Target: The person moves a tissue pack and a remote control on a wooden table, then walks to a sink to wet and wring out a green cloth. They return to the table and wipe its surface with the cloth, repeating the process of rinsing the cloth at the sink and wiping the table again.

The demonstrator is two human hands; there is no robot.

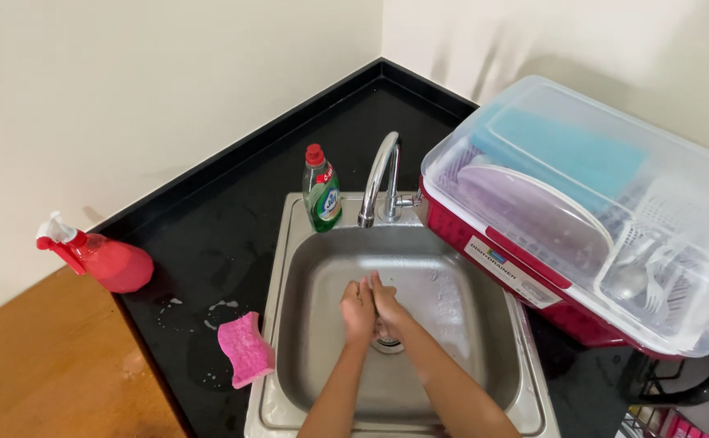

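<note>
— Both hands are seen pressed together over the middle of the sink (484,324): how are they held?

— They are laid palm against palm, the left hand (359,311) beside the right hand (388,308), fingers stretched toward the tap (380,174). Nothing is seen to be held between them. They are placed just above the drain (388,345), which is partly hidden by them.

— What is found around them, from the biggest thing down?

— A black worktop (232,211) is set into the corner of two pale walls, and the steel sink is let into it. To the right of the sink a red dish rack (533,288) is stood, covered by a clear plastic lid (695,235); plates and cutlery can be made out beneath the lid, though dimly. At the far left edge of the worktop a red spray bottle (107,259) is laid on its side. A green bottle of washing-up liquid (321,191) with a red cap is stood upright on the sink's rim, just left of the tap. A pink sponge (245,349) is left on the worktop, touching the sink's left rim, and small patches of foam are scattered near it.
</note>
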